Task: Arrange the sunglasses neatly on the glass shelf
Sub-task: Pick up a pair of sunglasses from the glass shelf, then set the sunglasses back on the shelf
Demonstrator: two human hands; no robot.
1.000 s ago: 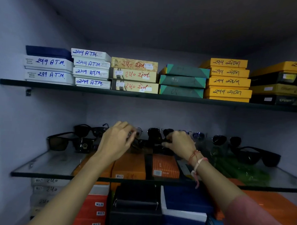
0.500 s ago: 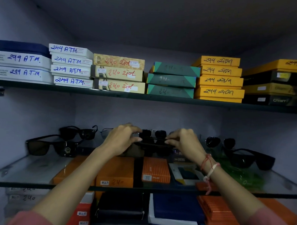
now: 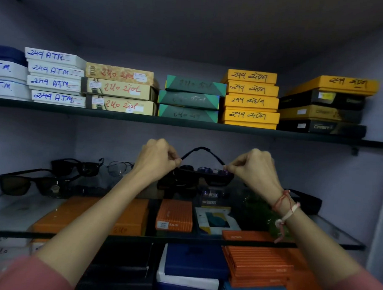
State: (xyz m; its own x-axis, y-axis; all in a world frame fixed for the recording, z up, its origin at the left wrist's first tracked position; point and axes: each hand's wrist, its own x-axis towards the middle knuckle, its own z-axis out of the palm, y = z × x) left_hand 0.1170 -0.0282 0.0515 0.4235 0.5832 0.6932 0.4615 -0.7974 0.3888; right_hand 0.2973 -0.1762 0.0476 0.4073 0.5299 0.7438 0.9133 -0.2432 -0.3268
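Black sunglasses (image 3: 203, 177) hang lifted above the middle of the glass shelf (image 3: 18, 212), their temple arms raised into an arch. My left hand (image 3: 158, 157) pinches the left temple tip and my right hand (image 3: 254, 167) pinches the right one. More dark sunglasses (image 3: 34, 184) rest on the shelf at the left, with another pair (image 3: 77, 167) behind them near the back wall. A clear-lensed pair (image 3: 119, 168) stands beside those. At the right, a black pair (image 3: 306, 201) is partly hidden by my right wrist.
An upper shelf (image 3: 187, 123) just above my hands carries stacks of labelled boxes (image 3: 120, 89). Orange boxes (image 3: 174, 215) and other boxes show through the glass from below. Side walls close in the alcove left and right.
Both hands have risen from the shelf, lifting the black sunglasses. The temple arms now stand up in an arch between my fingers. The view has shifted slightly to the right.
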